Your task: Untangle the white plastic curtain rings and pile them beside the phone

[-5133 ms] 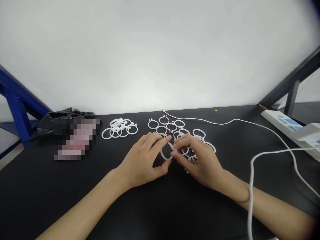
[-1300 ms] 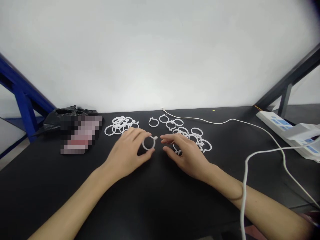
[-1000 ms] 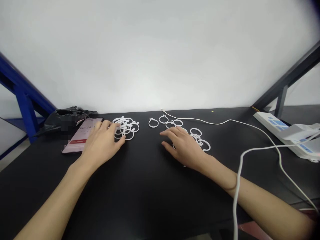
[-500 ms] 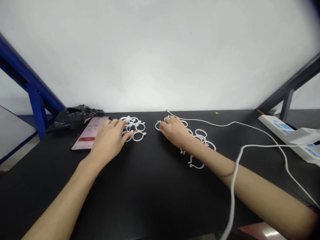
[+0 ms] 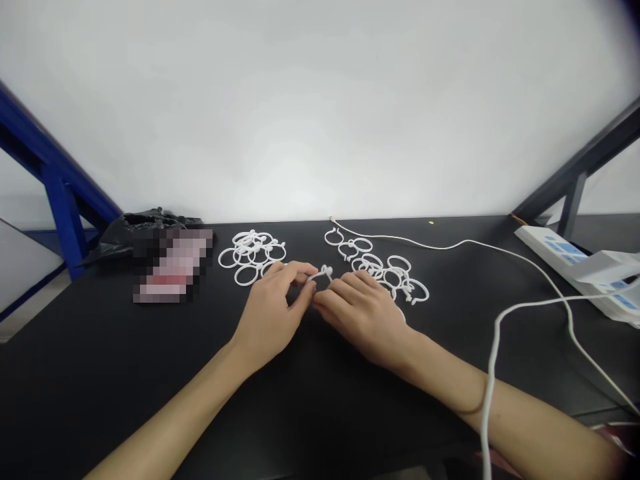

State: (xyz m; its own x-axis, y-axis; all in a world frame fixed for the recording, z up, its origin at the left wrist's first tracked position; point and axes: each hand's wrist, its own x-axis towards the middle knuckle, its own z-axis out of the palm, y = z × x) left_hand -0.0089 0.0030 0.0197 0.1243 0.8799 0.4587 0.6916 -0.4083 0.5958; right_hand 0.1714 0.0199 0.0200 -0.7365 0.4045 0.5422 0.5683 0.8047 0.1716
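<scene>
A: Position log, bench [image 5: 100, 373]. At centre the left hand [image 5: 270, 317] and right hand [image 5: 367, 317] meet, a single ring [image 5: 324, 271] pinched between their fingertips.
B: Behind them?
A: First ring pile [image 5: 253, 255] lies behind the left hand, second ring pile [image 5: 385, 272] behind the right. The phone [image 5: 173, 273] is left of the first pile, with the bag [image 5: 145, 223] behind it.
B: Right side?
A: The cable [image 5: 495, 347] lies across the right forearm; the power strip [image 5: 570, 253] sits at the far right edge.

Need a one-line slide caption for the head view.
Left hand and right hand pinch one white ring above a black table, between a heap of rings and a looser spread.
</scene>
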